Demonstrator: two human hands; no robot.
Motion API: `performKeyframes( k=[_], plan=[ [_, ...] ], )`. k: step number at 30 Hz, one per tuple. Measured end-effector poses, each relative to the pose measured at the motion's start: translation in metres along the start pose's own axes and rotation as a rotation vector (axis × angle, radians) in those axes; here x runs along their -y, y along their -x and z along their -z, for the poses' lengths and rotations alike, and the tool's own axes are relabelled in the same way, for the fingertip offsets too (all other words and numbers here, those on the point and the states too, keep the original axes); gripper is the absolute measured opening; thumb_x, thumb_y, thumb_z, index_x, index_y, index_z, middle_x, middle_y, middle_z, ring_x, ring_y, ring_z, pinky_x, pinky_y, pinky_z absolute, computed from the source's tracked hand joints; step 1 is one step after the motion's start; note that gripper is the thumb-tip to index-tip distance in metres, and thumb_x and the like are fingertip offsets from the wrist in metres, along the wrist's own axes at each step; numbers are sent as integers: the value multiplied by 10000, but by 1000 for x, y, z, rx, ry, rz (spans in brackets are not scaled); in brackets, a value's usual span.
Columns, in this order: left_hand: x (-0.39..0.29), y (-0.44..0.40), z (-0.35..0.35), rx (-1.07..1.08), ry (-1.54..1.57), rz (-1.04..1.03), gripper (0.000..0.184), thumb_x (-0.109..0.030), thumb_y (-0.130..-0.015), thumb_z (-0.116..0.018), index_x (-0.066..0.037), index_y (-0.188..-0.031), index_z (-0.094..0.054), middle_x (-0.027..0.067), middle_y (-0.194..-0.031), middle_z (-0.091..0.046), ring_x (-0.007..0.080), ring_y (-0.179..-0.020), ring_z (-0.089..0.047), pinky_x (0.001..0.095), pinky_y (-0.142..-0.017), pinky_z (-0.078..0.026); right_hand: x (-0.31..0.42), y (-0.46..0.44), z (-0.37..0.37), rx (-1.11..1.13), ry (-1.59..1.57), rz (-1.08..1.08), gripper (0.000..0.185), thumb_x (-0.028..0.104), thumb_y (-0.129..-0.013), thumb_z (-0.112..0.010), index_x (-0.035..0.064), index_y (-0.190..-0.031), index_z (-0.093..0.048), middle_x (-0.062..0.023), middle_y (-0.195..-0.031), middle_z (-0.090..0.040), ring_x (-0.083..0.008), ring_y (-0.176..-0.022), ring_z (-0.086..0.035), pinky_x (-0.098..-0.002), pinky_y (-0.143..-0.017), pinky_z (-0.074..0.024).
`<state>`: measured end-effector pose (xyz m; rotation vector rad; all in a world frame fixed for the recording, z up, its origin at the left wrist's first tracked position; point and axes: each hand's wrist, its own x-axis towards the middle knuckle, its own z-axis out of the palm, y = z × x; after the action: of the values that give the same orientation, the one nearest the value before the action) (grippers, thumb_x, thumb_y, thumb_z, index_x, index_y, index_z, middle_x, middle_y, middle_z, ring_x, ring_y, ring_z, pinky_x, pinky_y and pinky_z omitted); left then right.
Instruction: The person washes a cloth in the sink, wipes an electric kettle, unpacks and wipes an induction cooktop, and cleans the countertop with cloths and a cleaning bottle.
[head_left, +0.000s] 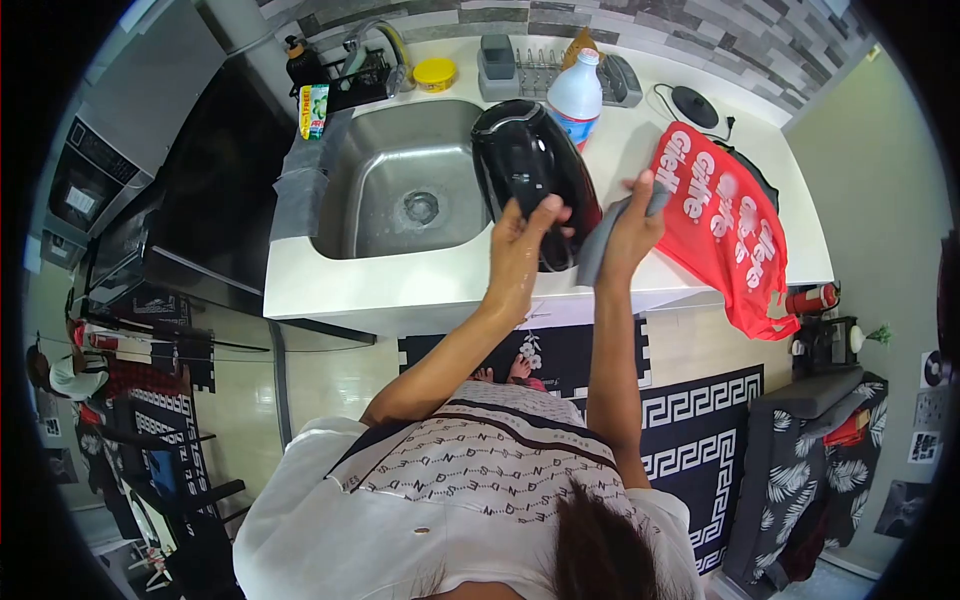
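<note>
A glossy black electric kettle (545, 150) is tilted over the right rim of the sink, by the counter. My left hand (517, 250), wet at the wrist, is closed on its near side; the exact grip is partly hidden. My right hand (630, 235) grips a grey cloth (597, 245), which hangs beside the kettle's right side. Just beyond the kettle stands a white bottle (577, 92) with a blue and red label. To the left is the steel sink (365, 190).
A red plastic bag (715, 205) lies at the counter's right, its end over the front edge. A round black base with a cord (694, 105) sits behind it. At the back are a dish rack (537, 68), yellow tub (435, 73), faucet (398, 50) and soap bottle (303, 62).
</note>
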<state>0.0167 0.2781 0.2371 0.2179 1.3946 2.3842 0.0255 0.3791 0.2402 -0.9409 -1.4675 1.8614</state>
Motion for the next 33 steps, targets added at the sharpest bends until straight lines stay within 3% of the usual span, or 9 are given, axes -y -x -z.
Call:
performKeyframes(
  k=[2, 5, 6, 9, 10, 12, 15, 28, 33],
  plan=[
    [1, -3, 12, -189, 2, -87, 296, -343, -818, -618, -58, -853, -548, 12, -723, -552, 75, -618, -521, 215, -559, -419, -16, -16, -6, 50, -86, 472, 549, 382, -906, -423, -34, -1254, -343, -182, -1140, -467, -226, -1010, -480, -317, -894, -372],
    [-9, -3, 19, -240, -39, -91, 371, -397, -852, -547, -56, -711, -507, 20, -569, -483, 92, -450, -446, 226, -414, -365, -40, 8, -12, 364, 679, 847, 584, 317, -889, -433, 61, -1371, -225, -161, -1394, -253, -357, -1242, -282, -396, -1020, -229],
    [-11, -5, 24, -242, -59, -80, 406, -411, -866, -514, -55, -670, -497, 24, -526, -463, 110, -410, -433, 236, -381, -354, -31, 18, -10, 299, 1189, 1233, 559, 308, -885, -438, 82, -1366, -267, -143, -1411, -245, -364, -1259, -263, -397, -1027, -218],
    [-24, 5, 34, -143, -109, -77, 464, -450, -871, -488, -52, -633, -483, 25, -457, -431, 105, -350, -394, 226, -330, -312, -29, -1, -13, 327, 845, 1215, 503, 321, -901, -390, 101, -1349, -324, -117, -1428, -235, -342, -1294, -228, -393, -1041, -197],
    [-30, 12, 34, -114, -107, -41, 470, -448, -864, -506, -53, -610, -472, 22, -440, -428, 93, -339, -387, 220, -332, -308, -21, -6, -16, 368, 579, 1030, 501, 356, -925, -349, 106, -1358, -308, -114, -1418, -259, -300, -1289, -261, -372, -1048, -197],
    [-45, 22, 41, -22, -109, -40, 496, -464, -867, -485, -41, -608, -477, 42, -423, -425, 108, -312, -378, 229, -304, -294, -6, -35, -8, 738, -50, 254, 522, 432, -932, -314, 122, -1352, -312, -103, -1380, -321, -243, -1241, -347, -323, -1019, -279],
    [-72, 25, 59, 120, 56, 120, 569, -554, -858, -411, -59, -582, -458, 35, -403, -388, 114, -296, -360, 229, -286, -282, -2, -55, 4, 853, -345, -180, 549, 457, -897, -419, 73, -1289, -407, -100, -1241, -479, -172, -1118, -471, -279, -953, -365],
    [-45, -31, 105, 412, 686, 412, 600, -624, -841, -346, -96, -587, -474, -41, -374, -342, 81, -250, -306, 252, -331, -354, -60, 14, 0, 917, -980, -615, 406, 328, -899, -444, 48, -1191, -480, -102, -1142, -539, -173, -1034, -525, -281, -899, -414],
    [-54, -31, 96, 192, 539, 57, 588, -620, -832, -359, -102, -564, -431, -26, -364, -344, 91, -241, -304, 233, -294, -321, -106, 52, -16, 923, -1457, -795, 345, 270, -902, -437, 42, -1153, -502, -110, -1119, -547, -182, -1022, -535, -283, -899, -418]
  ],
)
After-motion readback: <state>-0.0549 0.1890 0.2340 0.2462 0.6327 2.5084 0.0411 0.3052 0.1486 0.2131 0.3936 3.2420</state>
